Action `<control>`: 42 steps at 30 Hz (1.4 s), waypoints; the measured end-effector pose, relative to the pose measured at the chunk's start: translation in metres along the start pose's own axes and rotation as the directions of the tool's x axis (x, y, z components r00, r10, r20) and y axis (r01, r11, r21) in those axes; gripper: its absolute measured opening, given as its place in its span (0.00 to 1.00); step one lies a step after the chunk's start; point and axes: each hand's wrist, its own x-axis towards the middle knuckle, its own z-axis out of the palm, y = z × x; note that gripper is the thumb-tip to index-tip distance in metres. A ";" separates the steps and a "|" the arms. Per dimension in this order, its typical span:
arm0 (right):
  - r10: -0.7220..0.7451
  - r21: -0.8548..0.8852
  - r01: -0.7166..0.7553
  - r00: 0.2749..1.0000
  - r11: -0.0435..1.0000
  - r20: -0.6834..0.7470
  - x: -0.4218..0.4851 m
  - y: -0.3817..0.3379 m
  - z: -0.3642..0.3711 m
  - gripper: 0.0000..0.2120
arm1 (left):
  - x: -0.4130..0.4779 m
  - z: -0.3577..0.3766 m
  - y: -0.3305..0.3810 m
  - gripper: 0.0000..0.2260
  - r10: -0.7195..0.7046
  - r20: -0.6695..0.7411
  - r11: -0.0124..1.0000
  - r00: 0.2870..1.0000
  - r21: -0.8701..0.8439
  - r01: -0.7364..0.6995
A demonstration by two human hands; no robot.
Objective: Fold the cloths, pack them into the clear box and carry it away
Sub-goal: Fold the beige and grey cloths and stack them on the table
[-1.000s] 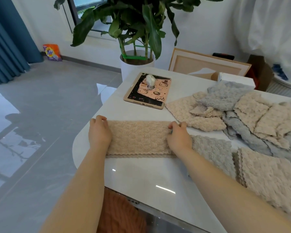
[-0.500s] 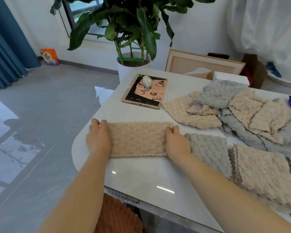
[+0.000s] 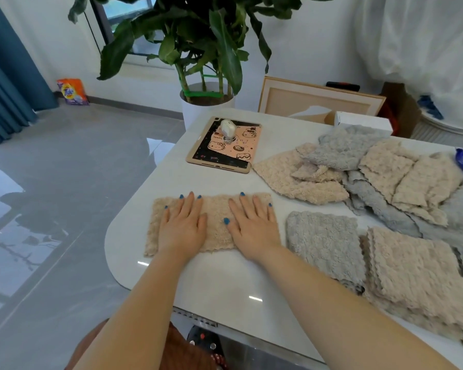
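Left hand [image 3: 183, 228], right hand [image 3: 253, 227] slid onto cloth [image 3: 216, 205]

White table [image 3: 225, 292], near right. Glossy grey floor [image 3: 64, 182], left. Blue curtain [image 3: 3, 84], far left. White wall [image 3: 305, 38], window [image 3: 129, 9], potted plant [image 3: 219, 46], far centre. White drape [image 3: 425, 41], far right.

Was home living room: potted plant [image 3: 207, 102] at 12 o'clock, blue curtain [image 3: 8, 84] at 10 o'clock, detergent bag [image 3: 72, 92] on glossy floor [image 3: 64, 169], white table [image 3: 225, 284].

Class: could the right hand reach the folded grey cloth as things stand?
Probably yes: the right hand lies flat on the beige cloth, holding nothing, and the grey cloth sits right beside it, nothing between.
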 end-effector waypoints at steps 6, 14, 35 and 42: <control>0.138 0.078 -0.149 0.982 0.986 0.132 -0.002 0.008 -0.013 0.32 | -0.006 -0.026 -0.008 0.30 -0.350 0.032 0.936 0.936 -0.033 0.351; 0.363 0.327 -0.367 0.929 0.871 0.076 -0.015 0.006 -0.045 0.22 | 0.007 -0.059 -0.015 0.31 -0.622 0.226 0.720 0.750 -0.212 0.661; 0.499 0.828 -0.393 0.851 0.400 0.162 -0.010 0.056 -0.072 0.33 | 0.022 -0.051 0.075 0.15 -0.233 0.125 0.833 0.965 -0.486 0.264; 0.422 0.765 -0.351 0.899 0.540 0.115 -0.009 0.053 -0.072 0.07 | 0.026 -0.045 0.078 0.30 -0.205 0.282 0.754 0.937 -0.564 0.335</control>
